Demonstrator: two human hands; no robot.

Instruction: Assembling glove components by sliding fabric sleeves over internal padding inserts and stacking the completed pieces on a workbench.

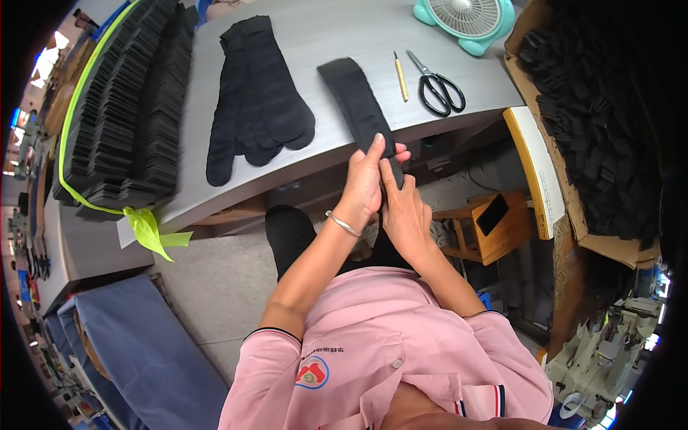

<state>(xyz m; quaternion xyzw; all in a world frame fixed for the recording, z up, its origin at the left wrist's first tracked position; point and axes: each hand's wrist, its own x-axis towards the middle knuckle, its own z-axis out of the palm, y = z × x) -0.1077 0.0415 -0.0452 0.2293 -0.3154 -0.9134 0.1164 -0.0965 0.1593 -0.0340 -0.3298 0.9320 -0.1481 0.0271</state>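
A long black sock (355,97) stretches from the metal tabletop over its near edge into my hands. My left hand (364,179) is closed on it, thumb on top and fingertips showing on the far side. Right beside it, my right hand (407,218) grips the near end of the sock, its index finger laid along the fabric. Part of that end is hidden by the hands. A fanned pile of black socks (258,93) lies flat to the left on the table.
Black scissors (442,93) and a yellow-handled pointed tool (400,77) lie right of the sock. Behind them stands a turquoise fan (466,21). A tied bundle of black pieces (129,107) fills the left; a cardboard box (552,143) of black pieces, the right. A phone (492,214) rests on a wooden stool (507,240).
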